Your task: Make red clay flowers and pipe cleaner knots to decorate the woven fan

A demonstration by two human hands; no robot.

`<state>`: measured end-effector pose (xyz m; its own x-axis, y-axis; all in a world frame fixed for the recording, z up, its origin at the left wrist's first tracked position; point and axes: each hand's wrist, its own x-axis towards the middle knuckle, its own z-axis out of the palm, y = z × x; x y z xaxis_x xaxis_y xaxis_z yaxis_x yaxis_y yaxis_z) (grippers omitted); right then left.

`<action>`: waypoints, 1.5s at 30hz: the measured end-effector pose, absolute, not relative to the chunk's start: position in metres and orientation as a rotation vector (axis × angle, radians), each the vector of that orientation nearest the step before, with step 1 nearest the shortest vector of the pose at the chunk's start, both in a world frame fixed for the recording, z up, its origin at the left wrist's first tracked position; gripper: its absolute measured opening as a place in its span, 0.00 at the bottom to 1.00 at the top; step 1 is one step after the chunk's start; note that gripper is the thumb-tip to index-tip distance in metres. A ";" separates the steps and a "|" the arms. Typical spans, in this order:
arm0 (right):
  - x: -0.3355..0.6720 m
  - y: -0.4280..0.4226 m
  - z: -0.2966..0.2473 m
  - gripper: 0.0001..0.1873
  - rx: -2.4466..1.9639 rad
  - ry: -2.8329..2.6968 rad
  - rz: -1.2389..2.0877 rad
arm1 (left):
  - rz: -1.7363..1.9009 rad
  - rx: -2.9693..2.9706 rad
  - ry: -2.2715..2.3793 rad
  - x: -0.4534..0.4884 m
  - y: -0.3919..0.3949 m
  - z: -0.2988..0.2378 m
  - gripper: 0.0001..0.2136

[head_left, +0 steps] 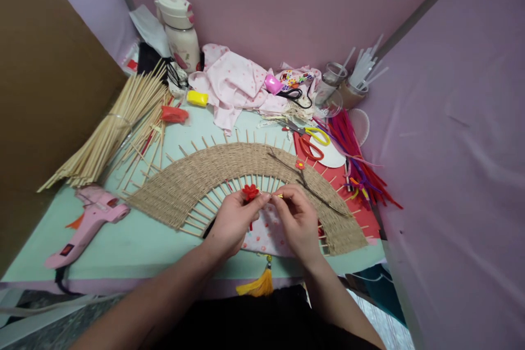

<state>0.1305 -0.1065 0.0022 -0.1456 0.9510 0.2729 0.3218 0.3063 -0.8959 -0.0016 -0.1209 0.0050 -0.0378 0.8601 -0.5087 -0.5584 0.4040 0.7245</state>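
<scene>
My left hand (234, 220) is closed on a small red flower (250, 192), which shows above the thumb and forefinger. Close beside it, the fingers of my right hand (296, 219) pinch a tiny yellow piece (280, 196), mostly hidden by the fingertips. Both thumbs nearly meet. Beneath them lies a fan-shaped panel (229, 158) woven of brown cord over thin wooden sticks. A dark twig (314, 190) rests across its right part, with a small red flower with a yellow centre (300, 164) by it. Patterned cloth (268, 232) lies under my hands.
At the left are a pink glue gun (88, 224) and a bundle of wooden sticks (110, 126). Scissors (307, 136), red paper (365, 216) and pipe cleaners (361, 158) lie right. A bottle (180, 38) stands at the back; a yellow tassel (262, 283) hangs over the front edge.
</scene>
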 end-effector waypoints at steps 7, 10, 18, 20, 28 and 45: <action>0.135 -0.102 -0.003 0.04 -1.266 -1.633 0.488 | 1.167 0.345 1.089 0.000 -0.121 0.007 0.05; 0.135 -0.099 0.002 0.03 -1.254 -1.591 0.308 | 1.180 0.312 1.044 0.001 -0.123 0.011 0.06; 0.119 -0.100 0.017 0.07 -1.139 -1.659 0.054 | 1.223 0.200 0.901 0.006 -0.127 0.018 0.08; 0.114 -0.103 0.017 0.07 -1.132 -1.667 0.087 | 1.248 0.140 0.865 0.007 -0.127 0.017 0.06; 0.108 -0.109 0.013 0.08 -1.078 -1.739 0.191 | 1.309 0.027 0.788 0.010 -0.129 0.018 0.02; 0.112 -0.114 0.005 0.04 -1.162 -1.651 0.491 | 1.339 0.388 1.000 0.009 -0.128 0.004 0.04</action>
<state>0.1124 -0.1139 0.0046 -0.0209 0.8669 0.4981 0.4534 0.4522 -0.7681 0.0086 -0.1284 0.0036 -0.0856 0.9231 -0.3748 -0.6215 0.2446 0.7443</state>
